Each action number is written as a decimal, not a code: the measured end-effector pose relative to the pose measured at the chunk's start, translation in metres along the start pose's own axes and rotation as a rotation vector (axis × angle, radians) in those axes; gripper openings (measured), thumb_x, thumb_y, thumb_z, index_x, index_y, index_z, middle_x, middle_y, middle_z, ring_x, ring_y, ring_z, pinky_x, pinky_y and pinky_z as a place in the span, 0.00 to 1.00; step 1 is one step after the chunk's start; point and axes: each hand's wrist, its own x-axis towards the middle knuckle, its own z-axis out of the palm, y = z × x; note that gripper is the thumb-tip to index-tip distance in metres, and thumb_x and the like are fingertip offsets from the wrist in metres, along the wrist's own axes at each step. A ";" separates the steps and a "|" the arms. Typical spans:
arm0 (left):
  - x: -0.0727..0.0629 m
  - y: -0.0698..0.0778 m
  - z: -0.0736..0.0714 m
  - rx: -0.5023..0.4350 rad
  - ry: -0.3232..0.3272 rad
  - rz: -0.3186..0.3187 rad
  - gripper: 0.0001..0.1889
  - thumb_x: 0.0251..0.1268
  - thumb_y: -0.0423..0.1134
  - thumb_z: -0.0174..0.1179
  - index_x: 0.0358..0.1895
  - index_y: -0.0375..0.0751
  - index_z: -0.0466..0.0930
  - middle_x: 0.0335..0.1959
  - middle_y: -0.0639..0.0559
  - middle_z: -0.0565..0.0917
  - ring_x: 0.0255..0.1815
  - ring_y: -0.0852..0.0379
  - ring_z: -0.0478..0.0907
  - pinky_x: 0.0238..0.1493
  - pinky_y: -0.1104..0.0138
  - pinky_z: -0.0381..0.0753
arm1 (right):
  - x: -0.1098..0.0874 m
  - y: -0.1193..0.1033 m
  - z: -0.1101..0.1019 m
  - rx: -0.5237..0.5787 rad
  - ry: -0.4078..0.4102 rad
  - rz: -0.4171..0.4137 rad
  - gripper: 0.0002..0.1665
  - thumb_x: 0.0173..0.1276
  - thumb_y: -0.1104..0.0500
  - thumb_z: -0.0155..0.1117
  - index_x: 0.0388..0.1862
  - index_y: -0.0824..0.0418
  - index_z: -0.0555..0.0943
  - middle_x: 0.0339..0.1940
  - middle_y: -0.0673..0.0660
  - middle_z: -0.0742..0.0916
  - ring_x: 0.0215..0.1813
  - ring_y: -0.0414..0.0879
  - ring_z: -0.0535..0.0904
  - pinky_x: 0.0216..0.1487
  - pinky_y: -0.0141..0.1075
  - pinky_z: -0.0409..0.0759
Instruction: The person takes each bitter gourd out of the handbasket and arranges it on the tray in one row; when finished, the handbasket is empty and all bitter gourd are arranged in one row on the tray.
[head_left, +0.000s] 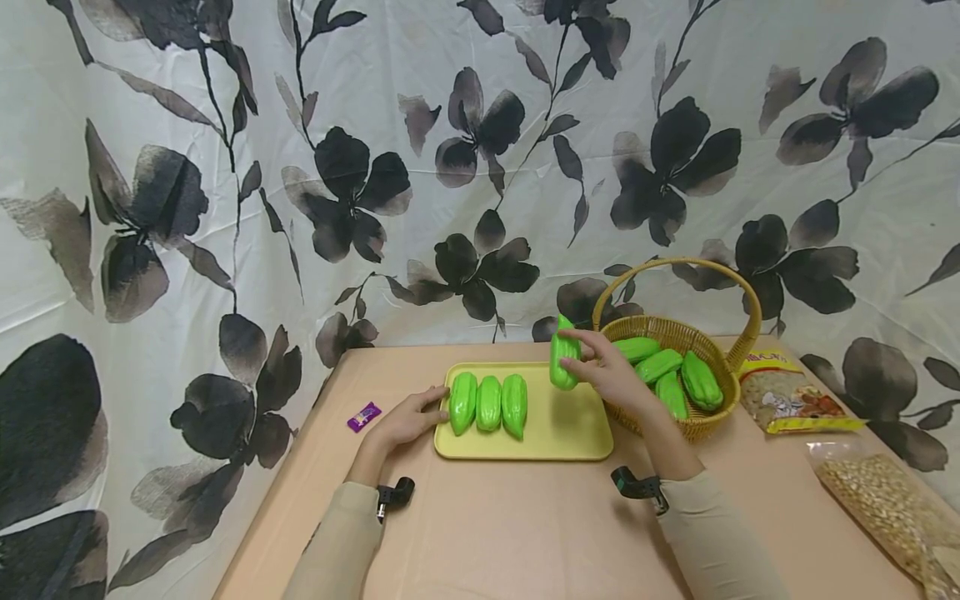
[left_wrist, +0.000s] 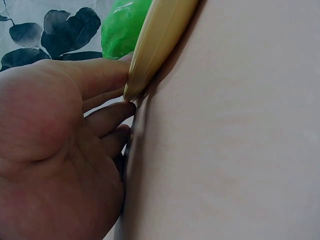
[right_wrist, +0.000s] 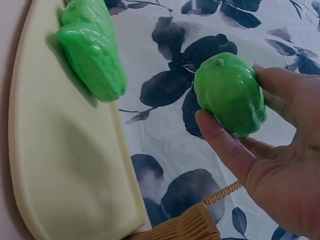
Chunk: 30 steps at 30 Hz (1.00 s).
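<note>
My right hand [head_left: 606, 367] grips a glossy green, ridged bitter melon [head_left: 564, 358] between thumb and fingers. It is held upright above the right part of a yellow tray [head_left: 558, 437], and its rounded end [right_wrist: 227, 95] faces the right wrist view. Three more bitter melons [head_left: 488, 403] lie side by side on the tray's left half. At the tray's left edge, my left hand [head_left: 405, 419] holds the rim. The left wrist view shows its thumb [left_wrist: 102, 77] over the rim and other fingertips at the outer edge.
A wicker basket [head_left: 701, 429] with a tall handle stands right of the tray, holding several bitter melons [head_left: 701, 381]. Beyond it lie a yellow-printed food bag [head_left: 795, 396] and a clear bag of pale kernels [head_left: 873, 496]. A small purple packet [head_left: 363, 417] lies at the left.
</note>
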 end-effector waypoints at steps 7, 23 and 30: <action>-0.001 -0.001 0.000 -0.004 0.003 -0.001 0.32 0.76 0.44 0.61 0.79 0.39 0.66 0.82 0.38 0.62 0.86 0.37 0.48 0.86 0.45 0.45 | 0.006 0.010 0.016 -0.024 -0.060 0.037 0.33 0.77 0.55 0.66 0.78 0.57 0.71 0.69 0.67 0.75 0.46 0.49 0.85 0.45 0.43 0.89; 0.000 -0.001 0.000 -0.012 0.003 -0.003 0.33 0.76 0.46 0.62 0.79 0.41 0.66 0.82 0.39 0.62 0.86 0.38 0.48 0.86 0.45 0.44 | 0.008 0.024 0.035 -0.064 -0.150 0.042 0.34 0.76 0.60 0.66 0.77 0.63 0.69 0.81 0.70 0.66 0.35 0.50 0.88 0.40 0.54 0.90; 0.000 -0.002 0.000 -0.010 -0.001 0.001 0.33 0.76 0.45 0.62 0.79 0.39 0.66 0.82 0.38 0.61 0.86 0.37 0.48 0.86 0.45 0.45 | 0.008 0.030 0.042 -0.103 -0.171 0.056 0.32 0.76 0.59 0.66 0.77 0.63 0.71 0.78 0.73 0.69 0.33 0.47 0.87 0.36 0.47 0.90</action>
